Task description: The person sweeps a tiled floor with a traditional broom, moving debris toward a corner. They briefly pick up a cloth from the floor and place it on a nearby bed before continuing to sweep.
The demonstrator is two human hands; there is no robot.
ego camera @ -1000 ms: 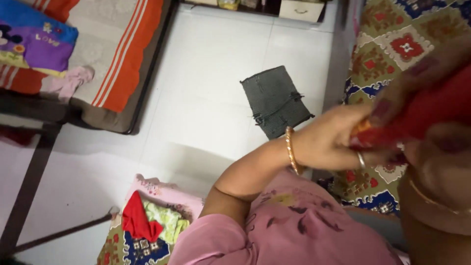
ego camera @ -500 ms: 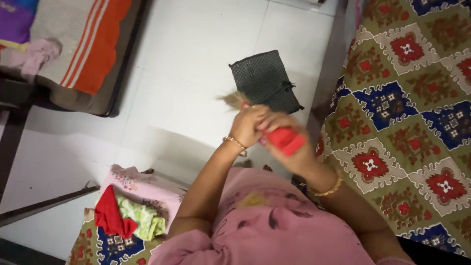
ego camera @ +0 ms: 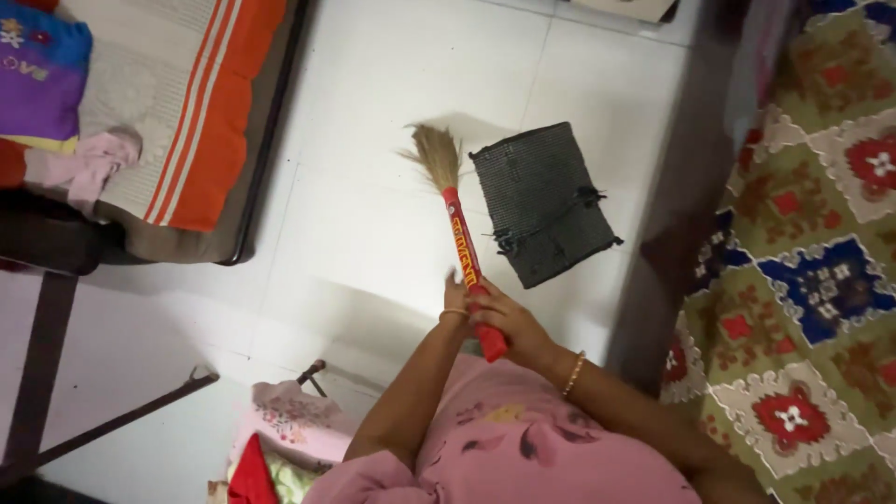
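Both hands hold a small broom (ego camera: pixel 457 224). It has a red handle and a tuft of dry straw at the far end. The broom sits near the middle of the picture and points up toward 12 o'clock, with the straw tip low over the white tile floor (ego camera: pixel 373 112).

The right hand (ego camera: pixel 509 322) is wrapped tight around the bottom of the red handle. The left hand (ego camera: pixel 455 297) is closed on the handle just above it, toward 11 o'clock. The two hands touch each other. Each wrist wears a thin bangle. The arms come up from the 6 o'clock edge, out of a pink top with dark flower shapes (ego camera: pixel 523 448).

Just beside the straw, toward 3 o'clock of it, a dark grey mat (ego camera: pixel 544 201) with frayed threads lies flat on the floor. The mat and the straw are close, but I cannot tell if they touch.

At 10 o'clock there is a bed with an orange and grey striped cover (ego camera: pixel 196 93). A purple pillow (ego camera: pixel 42 79) and a pink cloth (ego camera: pixel 89 168) lie on it. At 3 o'clock there is a bed cover with red, blue and green squares (ego camera: pixel 812 308). Near 7 o'clock lies a pile of clothes (ego camera: pixel 280 448), pink and red.
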